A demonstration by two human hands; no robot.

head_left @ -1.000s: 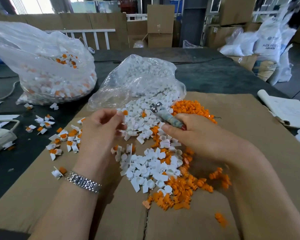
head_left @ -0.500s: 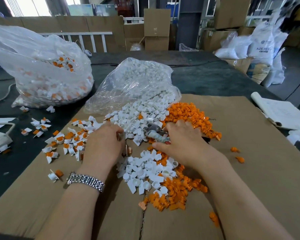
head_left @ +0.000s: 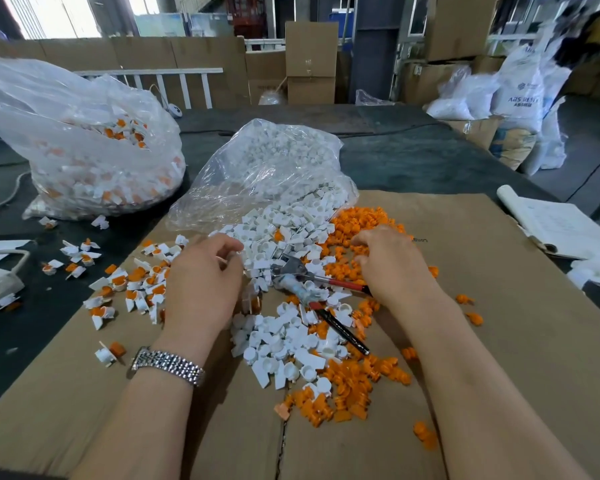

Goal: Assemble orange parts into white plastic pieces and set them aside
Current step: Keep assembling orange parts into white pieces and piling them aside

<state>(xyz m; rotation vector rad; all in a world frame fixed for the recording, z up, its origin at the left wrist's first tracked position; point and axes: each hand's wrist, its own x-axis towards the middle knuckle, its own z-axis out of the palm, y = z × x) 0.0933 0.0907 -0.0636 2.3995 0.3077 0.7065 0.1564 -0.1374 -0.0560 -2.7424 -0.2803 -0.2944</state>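
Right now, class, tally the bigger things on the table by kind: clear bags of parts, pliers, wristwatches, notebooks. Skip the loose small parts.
Clear bags of parts: 2
Pliers: 1
Wristwatches: 1
Notebooks: 1
Total: 5

left hand [head_left: 205, 278]: palm down, fingers curled inward, wristwatch [head_left: 167, 365] on wrist | right hand [head_left: 392, 265]: palm down, fingers bent downward
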